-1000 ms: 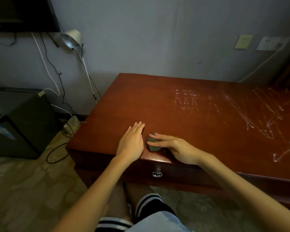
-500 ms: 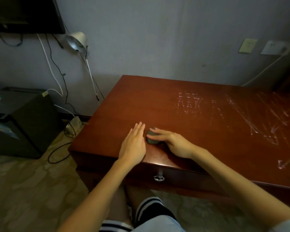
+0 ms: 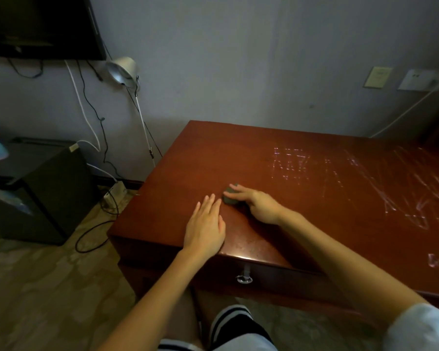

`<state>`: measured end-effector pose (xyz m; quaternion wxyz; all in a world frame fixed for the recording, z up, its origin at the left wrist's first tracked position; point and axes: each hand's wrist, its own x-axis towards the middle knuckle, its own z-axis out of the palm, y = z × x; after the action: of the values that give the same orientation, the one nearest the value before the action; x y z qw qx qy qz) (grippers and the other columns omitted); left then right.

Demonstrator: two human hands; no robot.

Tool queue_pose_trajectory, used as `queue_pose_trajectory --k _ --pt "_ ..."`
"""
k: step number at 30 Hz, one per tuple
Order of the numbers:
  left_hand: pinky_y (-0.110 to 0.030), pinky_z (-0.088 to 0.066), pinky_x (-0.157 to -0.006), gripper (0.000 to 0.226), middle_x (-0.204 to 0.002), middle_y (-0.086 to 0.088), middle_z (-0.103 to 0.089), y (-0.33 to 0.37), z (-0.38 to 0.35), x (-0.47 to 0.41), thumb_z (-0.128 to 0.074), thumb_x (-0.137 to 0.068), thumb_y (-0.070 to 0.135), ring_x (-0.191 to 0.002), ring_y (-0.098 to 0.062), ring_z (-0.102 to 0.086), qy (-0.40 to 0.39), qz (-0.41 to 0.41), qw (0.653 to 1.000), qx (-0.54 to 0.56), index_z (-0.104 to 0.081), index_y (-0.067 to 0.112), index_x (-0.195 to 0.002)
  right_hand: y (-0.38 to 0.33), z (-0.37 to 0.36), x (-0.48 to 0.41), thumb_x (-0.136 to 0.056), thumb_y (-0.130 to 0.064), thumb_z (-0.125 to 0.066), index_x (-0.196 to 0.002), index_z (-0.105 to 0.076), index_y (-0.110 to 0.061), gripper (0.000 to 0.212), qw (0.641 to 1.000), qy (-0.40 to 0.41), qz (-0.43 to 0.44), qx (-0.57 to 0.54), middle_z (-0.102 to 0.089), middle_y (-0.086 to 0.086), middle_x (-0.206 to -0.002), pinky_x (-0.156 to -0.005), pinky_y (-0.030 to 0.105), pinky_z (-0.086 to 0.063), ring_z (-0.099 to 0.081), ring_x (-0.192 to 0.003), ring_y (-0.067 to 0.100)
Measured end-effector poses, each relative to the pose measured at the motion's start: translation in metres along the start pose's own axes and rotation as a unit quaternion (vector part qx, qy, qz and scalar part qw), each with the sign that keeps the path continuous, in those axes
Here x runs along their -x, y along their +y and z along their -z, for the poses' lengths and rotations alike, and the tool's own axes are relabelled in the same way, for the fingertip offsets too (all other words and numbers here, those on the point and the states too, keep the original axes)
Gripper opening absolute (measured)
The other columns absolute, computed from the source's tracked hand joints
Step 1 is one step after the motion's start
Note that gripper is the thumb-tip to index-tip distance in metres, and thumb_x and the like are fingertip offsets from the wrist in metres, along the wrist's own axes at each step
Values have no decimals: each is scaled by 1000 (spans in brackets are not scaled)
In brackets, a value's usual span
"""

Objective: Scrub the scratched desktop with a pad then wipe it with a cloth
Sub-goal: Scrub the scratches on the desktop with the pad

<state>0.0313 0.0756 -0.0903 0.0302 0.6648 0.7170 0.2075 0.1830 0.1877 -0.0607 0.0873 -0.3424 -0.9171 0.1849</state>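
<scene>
Head view: red-brown wooden counter is filling the centre and right of the frame, its back edge sitting against a grey wall.

Left hand is lying flat on the counter near the front edge, palm down, fingers extended and together, grasping nothing.

Right hand is resting on the counter just beside the left one, further back. Its fingers are pressing down on a small dark grey scrubbing pad; the hand is holding the pad against the surface rather than wrapping it. The pad is sitting on the left part of the counter, just past the left hand's fingertips, close to them; cannot tell whether they are touching.

White scratch marks are showing across the middle and right of the counter, well apart from the pad. The surface under and around the pad is looking unmarked.

A metal drawer pull is hanging on the counter's front face, below the hands.

Left of the counter: a silver-shaded lamp on a thin stalk is leaning by the wall, cables are running down to a power strip on the floor, and a black cabinet is standing further left. A dark screen is occupying the top left corner. Two wall plates are sitting upper right.

No cloth is identifiable in this view.
</scene>
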Motion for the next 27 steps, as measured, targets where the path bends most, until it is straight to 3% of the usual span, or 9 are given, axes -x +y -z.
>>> queue_pose_trajectory --k 3,5,9,12,17,21,27 --pt "-25 -4 -119 52 -160 -1 -14 -2 0 -1 -29 -101 23 -147 -11 -7 0 -3 1000 8 -21 14 -152 4 -2 34 -80 19 -35 -142 -42 -31 80 998 -33 55 -22 -25 -11 -154 -115 19 -12 -15 -142 1" --pt "-24 -7 -118 51 -159 0 -17 -2 0 -2 -32 -101 23 -147 -11 -10 8 0 1000 14 -25 15 -151 22 10 51 -81 20 -34 -141 -41 -36 82 999 -32 29 -27 -25 -15 -153 -116 20 -12 -15 -141 -1" --pt "-25 -23 -113 47 -153 4 -32 -3 8 -10 -38 -99 25 -141 -11 -27 35 6 999 10 -39 19 -145 56 34 32 -77 21 -30 -142 -38 -37 87 999 -6 -51 12 -23 -11 -155 -118 34 -20 -17 -145 8" --pt "-26 -30 -108 44 -146 5 -40 -8 13 -26 -42 -97 22 -134 -12 -36 51 0 999 3 -45 20 -141 46 30 -10 -83 16 -30 -145 -37 -31 78 999 0 -41 15 -21 -4 -157 -115 32 -23 -16 -146 14" --pt "-26 -14 -117 49 -154 -1 -30 -20 9 -62 -40 -98 21 -144 -14 -22 23 40 999 5 -34 16 -147 30 6 -29 -83 15 -32 -144 -39 -32 77 999 -20 37 -9 -22 -7 -156 -118 30 -16 -15 -145 9" --pt "-26 -9 -118 50 -157 -2 -23 -27 4 -90 -37 -100 21 -147 -15 -13 3 54 998 13 -30 14 -149 51 18 -6 -81 20 -32 -142 -40 -34 82 997 -42 51 -30 -22 -15 -154 -115 18 -11 -13 -142 -1" --pt "-29 0 -119 52 -159 -3 -18 -30 -2 -120 -38 -100 23 -147 -15 -10 16 42 999 -6 -27 16 -150 90 45 -61 -76 21 -29 -143 -38 -34 87 1000 -11 -28 -1 -20 -8 -157 -119 37 -19 -14 -146 11"
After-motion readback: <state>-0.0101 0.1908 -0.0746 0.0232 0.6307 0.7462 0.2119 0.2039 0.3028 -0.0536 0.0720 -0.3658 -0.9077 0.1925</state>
